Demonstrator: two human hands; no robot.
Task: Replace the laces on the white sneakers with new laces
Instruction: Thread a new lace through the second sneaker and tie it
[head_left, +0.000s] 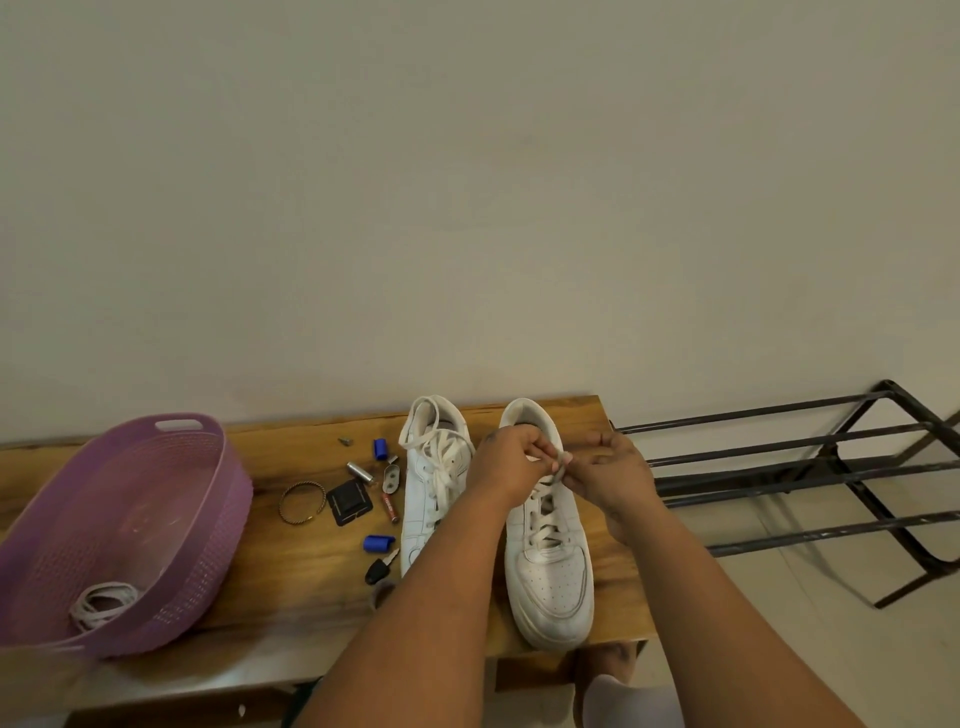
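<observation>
Two white sneakers stand side by side on a wooden bench (291, 577), toes toward me. The left sneaker (427, 499) has a loosely tied white lace. Over the upper eyelets of the right sneaker (550, 566), my left hand (506, 470) and my right hand (608, 475) meet, and both pinch the white lace (558, 465) between their fingertips. Lower crossings of that lace show on the tongue. My left forearm hides the toe of the left sneaker.
A purple plastic basket (223, 509) at the left holds a coil of white laces (104, 605). Small items lie between basket and shoes: a bangle (302, 501), blue caps, a battery, a key (382, 566). A black metal rack (810, 467) stands at the right.
</observation>
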